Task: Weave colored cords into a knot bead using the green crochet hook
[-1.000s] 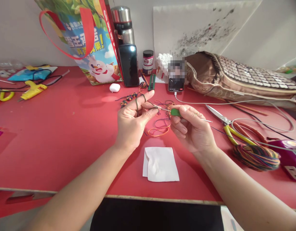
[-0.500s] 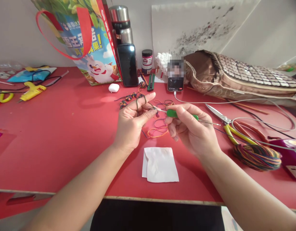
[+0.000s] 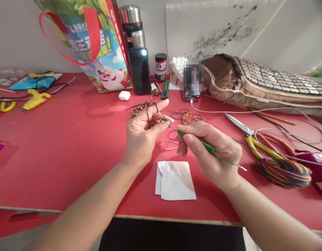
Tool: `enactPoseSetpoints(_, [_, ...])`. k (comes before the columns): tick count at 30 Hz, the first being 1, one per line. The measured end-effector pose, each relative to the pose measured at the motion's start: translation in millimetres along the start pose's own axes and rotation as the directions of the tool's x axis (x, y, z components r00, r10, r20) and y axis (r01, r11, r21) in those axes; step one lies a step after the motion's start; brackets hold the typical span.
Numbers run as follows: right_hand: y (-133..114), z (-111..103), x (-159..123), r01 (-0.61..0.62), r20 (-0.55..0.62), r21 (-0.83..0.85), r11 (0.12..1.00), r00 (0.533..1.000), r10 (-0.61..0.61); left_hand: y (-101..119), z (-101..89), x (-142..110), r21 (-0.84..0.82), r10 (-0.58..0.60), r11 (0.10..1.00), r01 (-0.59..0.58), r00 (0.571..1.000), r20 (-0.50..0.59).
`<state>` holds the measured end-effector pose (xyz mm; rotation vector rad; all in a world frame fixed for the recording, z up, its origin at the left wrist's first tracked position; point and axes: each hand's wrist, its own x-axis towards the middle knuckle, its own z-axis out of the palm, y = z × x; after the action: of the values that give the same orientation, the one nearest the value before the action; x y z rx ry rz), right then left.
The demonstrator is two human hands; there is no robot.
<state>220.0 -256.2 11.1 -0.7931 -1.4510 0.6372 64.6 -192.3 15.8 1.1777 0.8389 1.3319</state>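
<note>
My right hand (image 3: 213, 153) is closed around the green handle of a crochet hook (image 3: 209, 147), whose bare metal rear end points down to the right. The hook's tip meets the work at my left thumb. My left hand (image 3: 143, 134) pinches dark yarn (image 3: 148, 115) between thumb and fingers, with its index finger stretched out and the yarn looped round it. The small piece in the pinch is mostly hidden. Behind this hand lies a braided multicolour strand (image 3: 142, 105). Loose orange and purple threads (image 3: 185, 116) tangle on the table between and beyond both hands.
A folded white tissue (image 3: 176, 180) lies before me on the red table (image 3: 72, 157). To the right are scissors (image 3: 251, 134), a multicolour yarn bundle (image 3: 283, 172) and a sequined bag (image 3: 278, 80). Two phones (image 3: 139, 71), a shopping bag (image 3: 108, 52) and a yellow glue gun (image 3: 35, 99) stand or lie farther back.
My right hand has turned and lowered, so the crochet hook slants more steeply, its rear end dropping. The left hand stays nearly in place, and the picture on the charging phone has changed.
</note>
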Motion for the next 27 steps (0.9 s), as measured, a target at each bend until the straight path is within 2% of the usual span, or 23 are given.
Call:
enactPoseSetpoints(3, [-2.0,-0.8,0.9,0.028,0.005,-0.047,0.998,1.0,-0.028,1.9,0.8,-0.7,-0.024,-0.009,1.0,0.009,1.0,0.015])
enactPoseSetpoints(8, [-6.1,-2.9,0.5,-0.145,-0.07,-0.03,0.989,0.987,0.143,4.5,4.1,-2.4,-0.085,-0.093,0.992,0.097,0.994,0.053])
enactPoseSetpoints(12, [-6.9,-2.8,3.2,-0.203,-0.119,0.009,0.979,0.972,0.203,3.8,5.0,-1.6,-0.097,-0.127,0.987,0.13,0.991,0.037])
enactPoseSetpoints(15, [-6.0,-2.1,5.5,-0.214,-0.144,0.056,0.975,0.965,0.22,2.3,4.2,-0.9,-0.084,-0.104,0.991,0.105,0.994,0.008])
enactPoseSetpoints(18, [-5.9,-1.7,6.7,-0.218,-0.148,0.075,0.973,0.963,0.227,0.7,3.5,-1.9,-0.051,-0.033,0.998,0.031,0.998,-0.045])
enactPoseSetpoints(23, [-8.6,-1.2,7.5,-0.195,-0.179,0.013,0.981,0.965,0.194,-0.8,3.4,-4.9,0.092,0.107,0.991,-0.096,0.988,-0.114])
enactPoseSetpoints(27, [-8.4,-1.1,5.6,-0.194,-0.197,-0.04,0.98,0.963,0.182,-1.2,3.4,-3.4,0.067,0.068,0.996,-0.059,0.99,-0.126])
